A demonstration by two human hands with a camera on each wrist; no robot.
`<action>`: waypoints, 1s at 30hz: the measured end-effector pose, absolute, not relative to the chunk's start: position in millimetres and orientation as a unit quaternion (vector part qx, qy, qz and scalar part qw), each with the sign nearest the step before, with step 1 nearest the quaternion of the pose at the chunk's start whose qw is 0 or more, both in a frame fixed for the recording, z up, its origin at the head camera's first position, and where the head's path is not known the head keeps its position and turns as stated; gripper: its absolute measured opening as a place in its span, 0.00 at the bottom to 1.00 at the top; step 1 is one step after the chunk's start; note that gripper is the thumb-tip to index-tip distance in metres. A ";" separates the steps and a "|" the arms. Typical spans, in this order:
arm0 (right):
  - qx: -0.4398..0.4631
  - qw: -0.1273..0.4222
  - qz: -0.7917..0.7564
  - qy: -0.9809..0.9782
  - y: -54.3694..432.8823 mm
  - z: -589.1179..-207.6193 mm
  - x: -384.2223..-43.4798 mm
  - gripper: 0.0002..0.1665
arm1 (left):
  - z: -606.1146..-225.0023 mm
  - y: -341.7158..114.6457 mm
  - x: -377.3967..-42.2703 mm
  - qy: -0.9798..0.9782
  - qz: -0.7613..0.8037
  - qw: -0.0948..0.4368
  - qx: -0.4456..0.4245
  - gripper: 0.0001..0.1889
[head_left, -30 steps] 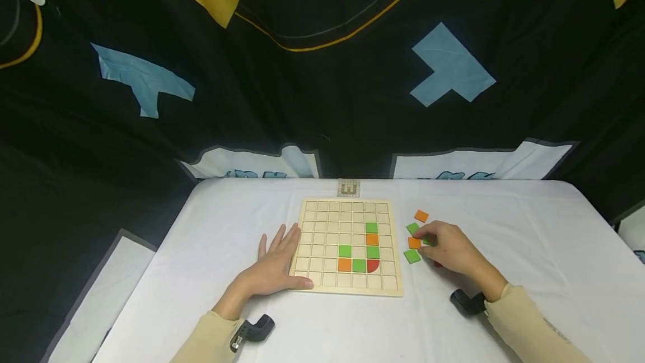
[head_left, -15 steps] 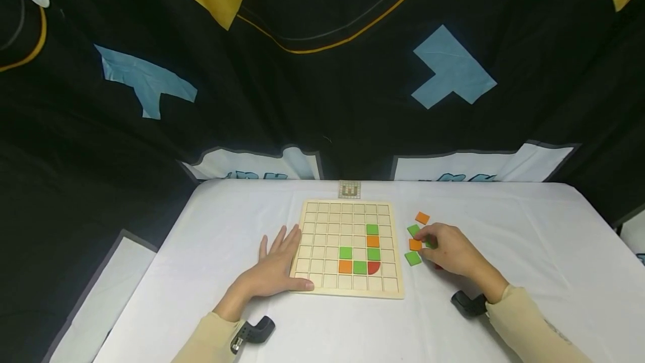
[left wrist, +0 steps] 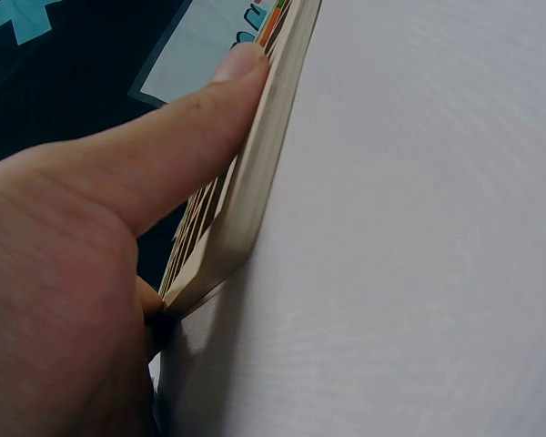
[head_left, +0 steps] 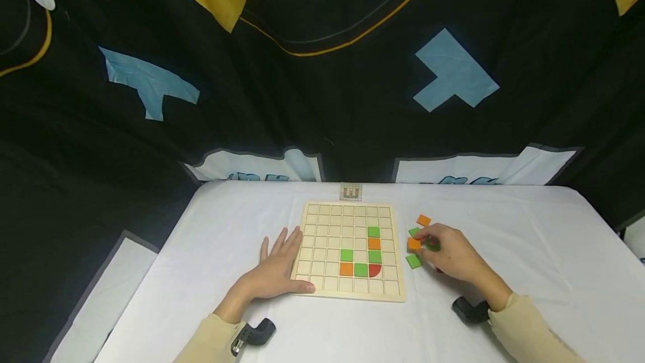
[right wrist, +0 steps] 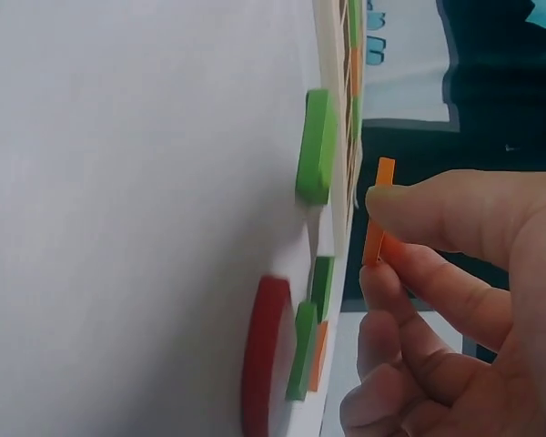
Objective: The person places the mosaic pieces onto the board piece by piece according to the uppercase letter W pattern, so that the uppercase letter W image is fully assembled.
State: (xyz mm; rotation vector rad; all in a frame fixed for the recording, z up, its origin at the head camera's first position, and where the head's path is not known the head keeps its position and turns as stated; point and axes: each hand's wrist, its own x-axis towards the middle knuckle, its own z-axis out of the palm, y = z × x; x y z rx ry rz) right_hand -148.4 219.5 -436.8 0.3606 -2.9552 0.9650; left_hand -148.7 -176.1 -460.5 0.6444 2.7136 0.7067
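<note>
A wooden grid board (head_left: 327, 287) lies on the white table, with green and orange square tiles and one red rounded tile (head_left: 375, 270) in some cells at its right. My left hand (head_left: 272, 274) rests at the board's lower left corner, fingers spread along the left edge, thumb on the near rim. To the right of the board, my right hand (head_left: 450, 248) pinches an orange square tile (right wrist: 380, 209) between thumb and fingers, raised off the cloth. Loose around it are a green tile (head_left: 414, 261), an orange tile (head_left: 424, 220) and a red piece (right wrist: 267, 355) partly hidden by the hand.
Behind the board lies a small card with a grid pattern (head_left: 350, 191). A black patterned curtain (head_left: 322, 99) hangs along the table's far edge. Each wrist wears a black camera mount, one of them at the left sleeve (head_left: 259, 332).
My right hand has taken hold of the orange tile and lifted it slightly from among the loose pieces. The left hand stays at the board.
</note>
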 end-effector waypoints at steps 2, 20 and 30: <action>0.117 0.010 0.313 -0.942 217.1 -436.2 -146.6 0.14 | -461.2 -176.3 -148.5 0.935 0.241 0.133 0.222 0.67; 0.123 0.033 0.332 -0.935 187.0 -435.9 -144.3 0.14 | -460.1 -174.8 -145.5 0.931 0.255 0.131 0.224 0.66; 0.148 0.042 0.345 -0.926 168.8 -435.0 -148.2 0.14 | -459.1 -175.6 -147.0 0.935 0.242 0.127 0.224 0.66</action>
